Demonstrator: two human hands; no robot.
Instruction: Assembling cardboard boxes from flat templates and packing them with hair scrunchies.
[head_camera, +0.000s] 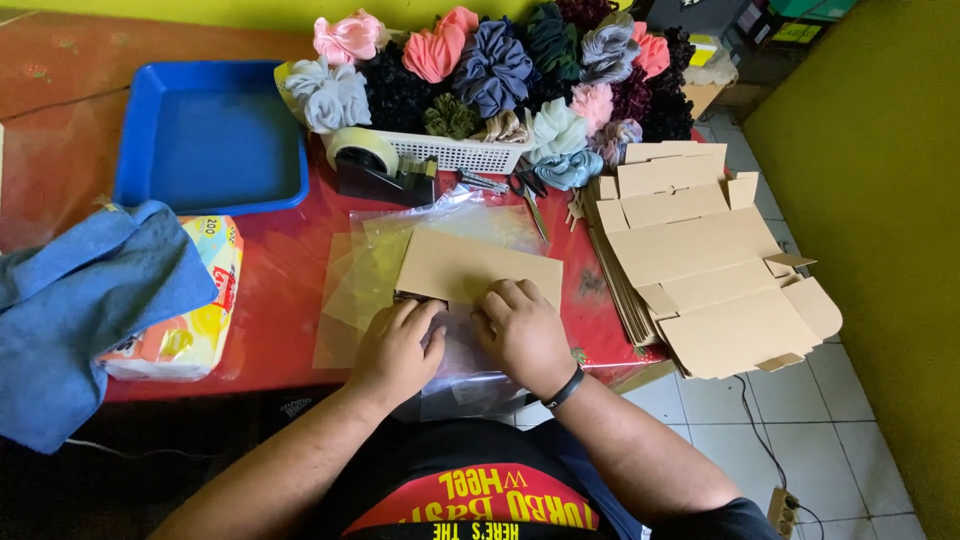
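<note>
A flat cardboard box (478, 268) is lying on clear plastic bags (400, 262) at the red table (290, 300) edge — both hands are pressing its near edge, left hand (398, 348) curled, right hand (522, 330) fingers down — beside a stack of unfolded cartons (700, 265).

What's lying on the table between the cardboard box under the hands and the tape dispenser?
Clear plastic bags, seen from the head camera, spread between the cardboard box and the tape dispenser.

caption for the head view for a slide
Both hands, left hand and right hand, press a cardboard box over clear plastic bags on a red table.
</note>
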